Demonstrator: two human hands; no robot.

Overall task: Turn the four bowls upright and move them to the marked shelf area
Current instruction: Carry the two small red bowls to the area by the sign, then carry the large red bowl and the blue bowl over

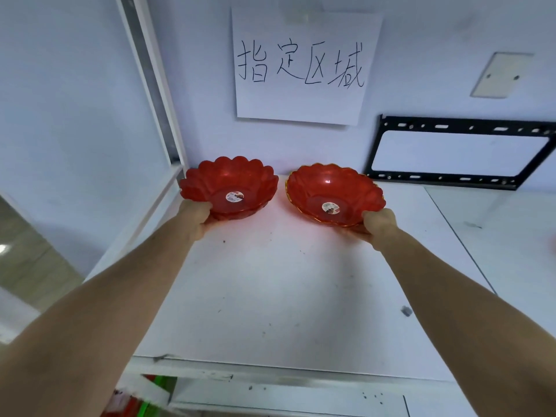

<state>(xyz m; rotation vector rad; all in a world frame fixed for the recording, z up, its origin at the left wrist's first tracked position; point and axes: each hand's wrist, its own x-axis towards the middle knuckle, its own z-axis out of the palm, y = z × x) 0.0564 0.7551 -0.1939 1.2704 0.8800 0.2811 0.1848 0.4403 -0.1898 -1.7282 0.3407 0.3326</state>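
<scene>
Two red translucent flower-shaped bowls stand upright at the back of a white shelf top [270, 290], below a paper sign [304, 67] with handwritten characters on the wall. My left hand [195, 216] grips the near rim of the left bowl [231, 183]. My right hand [379, 222] grips the near right rim of the right bowl [331, 191], which has a gold edge. Each bowl has a round sticker inside its base. I cannot tell whether the bowls rest on the shelf or hover just above it. No other bowls are clearly visible.
A black metal bracket [460, 152] leans against the wall at the back right. A white frame post [150, 79] rises at the left. Red and green items [141, 395] show below the shelf's front edge at lower left. A second white surface [511, 242] adjoins on the right.
</scene>
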